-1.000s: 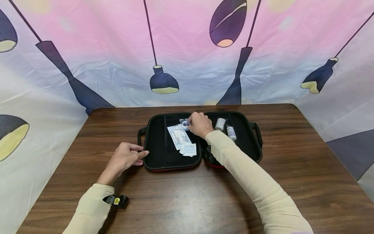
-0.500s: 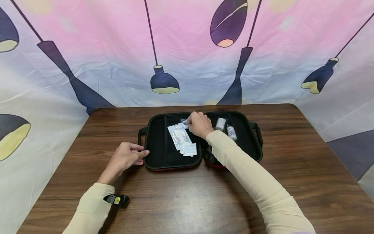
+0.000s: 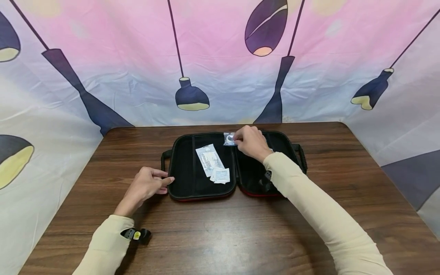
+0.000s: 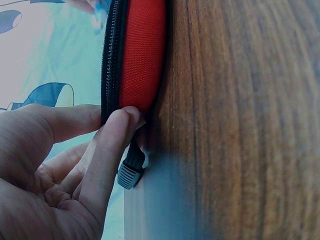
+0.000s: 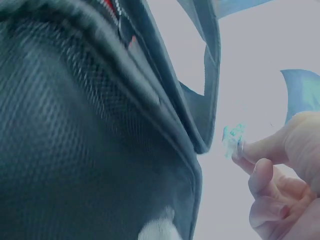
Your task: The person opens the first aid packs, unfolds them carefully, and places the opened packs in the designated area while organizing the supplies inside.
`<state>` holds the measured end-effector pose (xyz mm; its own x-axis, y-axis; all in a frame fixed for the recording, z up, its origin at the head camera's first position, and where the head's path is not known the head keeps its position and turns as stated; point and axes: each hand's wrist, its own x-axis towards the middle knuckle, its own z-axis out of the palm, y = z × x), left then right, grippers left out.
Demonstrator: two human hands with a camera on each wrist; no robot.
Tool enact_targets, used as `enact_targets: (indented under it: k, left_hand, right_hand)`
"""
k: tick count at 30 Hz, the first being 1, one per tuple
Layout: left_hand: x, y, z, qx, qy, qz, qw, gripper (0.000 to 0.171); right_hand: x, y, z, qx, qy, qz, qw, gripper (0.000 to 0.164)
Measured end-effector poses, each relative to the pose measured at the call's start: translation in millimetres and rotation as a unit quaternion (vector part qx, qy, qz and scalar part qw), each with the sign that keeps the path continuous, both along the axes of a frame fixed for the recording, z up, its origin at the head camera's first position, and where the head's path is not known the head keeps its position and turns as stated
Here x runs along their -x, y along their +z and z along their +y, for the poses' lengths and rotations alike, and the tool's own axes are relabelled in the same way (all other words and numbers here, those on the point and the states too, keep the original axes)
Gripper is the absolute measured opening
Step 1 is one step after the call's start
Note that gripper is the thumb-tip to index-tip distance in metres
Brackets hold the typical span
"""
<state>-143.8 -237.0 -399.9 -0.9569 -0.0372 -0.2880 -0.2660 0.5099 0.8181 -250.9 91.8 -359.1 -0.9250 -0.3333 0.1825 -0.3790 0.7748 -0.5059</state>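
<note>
A black-lined case (image 3: 182,168) with a red outside lies spread flat on the table. My left hand (image 3: 148,185) pinches its left rim; in the left wrist view, thumb and fingers press the zipper edge (image 4: 111,75) and the red fabric (image 4: 142,55). My right hand (image 3: 252,143) holds a small clear packet (image 3: 229,139) with a white ring-shaped thing inside, raised over the hinge side by thumb and forefinger. A long white packet (image 3: 207,156) and small square sachets (image 3: 221,175) lie in the left half. My right hand and sleeve hide much of the right half.
Carry handles stick out on the left (image 3: 165,158) and right (image 3: 300,156) of the case. A white roll (image 5: 160,232) shows low in the right wrist view, by the mesh lining (image 5: 75,150). Behind the wooden table (image 3: 220,233) hangs a printed cloth (image 3: 144,57).
My right hand has moved right with the clear packet, out of the left half toward the hinge. It now covers the two white containers seen before. My left hand stays at the rim.
</note>
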Motion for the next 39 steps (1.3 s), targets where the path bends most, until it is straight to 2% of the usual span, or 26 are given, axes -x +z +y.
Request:
enact_targets:
  k: [8, 20, 31, 39]
  left_hand:
    - [0.5, 0.1, 0.3, 0.009, -0.001, -0.003, 1.0, 0.048]
    - [-1.2, 0.0, 0.5, 0.006, -0.006, 0.003, 1.0, 0.048]
    - [-0.8, -0.7, 0.2, 0.006, -0.004, 0.001, 1.0, 0.048]
    - [-0.9, -0.8, -0.7, 0.005, -0.005, 0.003, 1.0, 0.048]
  right_hand:
    - [-14.0, 0.3, 48.4, 0.006, -0.011, 0.002, 1.0, 0.017]
    - [-36.6, -11.8, 110.6, 0.009, -0.018, 0.022, 1.0, 0.016]
    - [-63.1, -21.4, 150.4, 0.002, -0.049, 0.004, 0.999, 0.015]
    - [-75.2, -29.3, 163.4, -0.011, -0.059, 0.008, 0.998, 0.015]
